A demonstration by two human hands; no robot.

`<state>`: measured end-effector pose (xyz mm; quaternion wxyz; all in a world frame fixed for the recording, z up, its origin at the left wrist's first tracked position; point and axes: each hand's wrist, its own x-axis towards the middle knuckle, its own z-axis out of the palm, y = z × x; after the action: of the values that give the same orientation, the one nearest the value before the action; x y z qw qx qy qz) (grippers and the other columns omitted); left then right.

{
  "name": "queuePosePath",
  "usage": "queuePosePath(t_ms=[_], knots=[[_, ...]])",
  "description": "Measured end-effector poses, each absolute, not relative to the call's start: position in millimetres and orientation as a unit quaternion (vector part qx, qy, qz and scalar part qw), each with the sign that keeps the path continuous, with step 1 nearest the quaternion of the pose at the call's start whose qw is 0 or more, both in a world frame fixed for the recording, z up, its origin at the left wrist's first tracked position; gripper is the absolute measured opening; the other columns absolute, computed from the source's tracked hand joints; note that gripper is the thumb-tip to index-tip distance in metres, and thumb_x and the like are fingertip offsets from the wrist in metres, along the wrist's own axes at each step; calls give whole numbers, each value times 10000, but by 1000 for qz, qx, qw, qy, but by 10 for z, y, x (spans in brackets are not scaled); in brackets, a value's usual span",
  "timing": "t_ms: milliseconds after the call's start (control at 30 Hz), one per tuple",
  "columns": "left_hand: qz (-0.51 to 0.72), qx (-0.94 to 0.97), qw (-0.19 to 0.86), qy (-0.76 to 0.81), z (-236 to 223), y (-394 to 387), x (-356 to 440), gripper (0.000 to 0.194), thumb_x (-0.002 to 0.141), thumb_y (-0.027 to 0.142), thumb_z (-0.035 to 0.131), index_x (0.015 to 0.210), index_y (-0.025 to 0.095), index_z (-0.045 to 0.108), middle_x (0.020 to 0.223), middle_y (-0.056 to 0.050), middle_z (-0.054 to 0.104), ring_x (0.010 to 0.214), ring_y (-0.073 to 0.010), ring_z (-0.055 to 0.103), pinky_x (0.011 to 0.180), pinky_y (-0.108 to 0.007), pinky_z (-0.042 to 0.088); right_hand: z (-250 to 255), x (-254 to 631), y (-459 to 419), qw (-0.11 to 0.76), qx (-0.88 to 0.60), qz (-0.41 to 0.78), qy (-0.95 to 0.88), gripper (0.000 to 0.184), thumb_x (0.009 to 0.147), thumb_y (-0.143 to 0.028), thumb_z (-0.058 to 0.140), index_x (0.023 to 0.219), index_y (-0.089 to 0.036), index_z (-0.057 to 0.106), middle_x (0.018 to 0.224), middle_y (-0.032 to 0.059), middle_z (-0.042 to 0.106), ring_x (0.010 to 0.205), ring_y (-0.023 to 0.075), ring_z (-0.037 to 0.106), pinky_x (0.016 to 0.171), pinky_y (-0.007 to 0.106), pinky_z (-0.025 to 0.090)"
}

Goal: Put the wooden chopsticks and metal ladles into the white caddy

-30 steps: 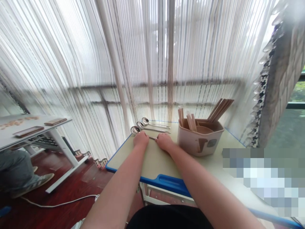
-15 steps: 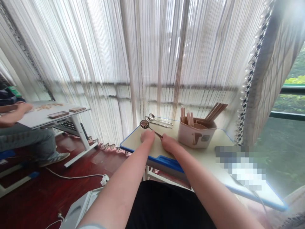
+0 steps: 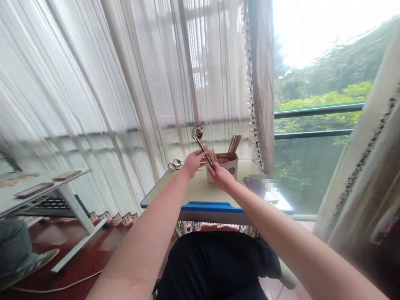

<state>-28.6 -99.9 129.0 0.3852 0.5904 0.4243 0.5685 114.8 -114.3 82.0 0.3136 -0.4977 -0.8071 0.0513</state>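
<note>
A metal skimmer (image 3: 197,132) with a perforated round head is held up above the table, its head tilted up and left. My right hand (image 3: 223,177) is closed around the lower end of its handle. My left hand (image 3: 194,162) is beside the middle of the handle, fingers stretched toward it and apart; whether they touch it I cannot tell. Just behind my hands stands a pale holder (image 3: 231,171) with wooden chopsticks (image 3: 235,144) and other wooden utensils in it. Two metal ladles (image 3: 175,163) lie at the table's back left, partly hidden by my left hand.
The small table (image 3: 165,189) has a blue edge. A dark item and a blurred-out patch (image 3: 269,187) are at its right. On the left, another table (image 3: 70,183) holds trays, with a person's leg (image 3: 15,246) below. Curtains (image 3: 150,83) hang behind.
The view has turned right. The skimmer has come up off the tabletop and its head points higher. My left hand's fingers have opened out beside the handle; my right hand keeps its grip.
</note>
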Motion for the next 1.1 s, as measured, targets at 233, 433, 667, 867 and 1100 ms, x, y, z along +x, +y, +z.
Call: queuePosePath(t_ms=[233, 433, 667, 867, 1100], knots=[[582, 635, 301, 409, 1687, -768, 401, 260, 822, 258, 510, 1040, 141, 592, 991, -91, 685, 688, -112, 646, 577, -205, 424, 1125, 1808, -900, 349, -491, 9, -799, 317, 918, -410, 357, 961, -178, 569, 949, 70, 643, 849, 164, 572, 678, 241, 359], [568, 663, 260, 413, 1829, -516, 745, 205, 816, 217, 504, 968, 129, 609, 946, -91, 694, 667, -119, 637, 553, -210, 422, 1238, 2138, -536, 341, -512, 25, -788, 265, 852, -400, 485, 852, -183, 638, 822, 42, 657, 759, 152, 570, 631, 228, 362], [565, 685, 202, 414, 1944, -146, 901, 186, 814, 200, 513, 959, 116, 594, 897, -96, 687, 657, -125, 630, 666, -266, 482, 1237, 2214, -183, 360, -509, 54, -780, 229, 831, -381, 538, 876, -195, 663, 848, 21, 685, 769, 137, 597, 658, 216, 397], [545, 708, 158, 421, 1922, 124, 924, 178, 827, 204, 502, 968, 144, 594, 896, -76, 681, 675, -127, 630, 694, -265, 482, 1057, 2155, 9, 404, -516, 66, -752, 249, 846, -342, 522, 1015, -199, 638, 963, 40, 685, 887, 151, 608, 771, 240, 420], [489, 743, 67, 452, 1653, 171, 988, 170, 844, 228, 494, 942, 186, 626, 922, -54, 694, 836, -168, 629, 773, -270, 454, 758, 2182, -92, 513, -522, 72, -677, 321, 755, -213, 487, 1065, -172, 559, 1028, 58, 624, 949, 162, 556, 863, 257, 402]])
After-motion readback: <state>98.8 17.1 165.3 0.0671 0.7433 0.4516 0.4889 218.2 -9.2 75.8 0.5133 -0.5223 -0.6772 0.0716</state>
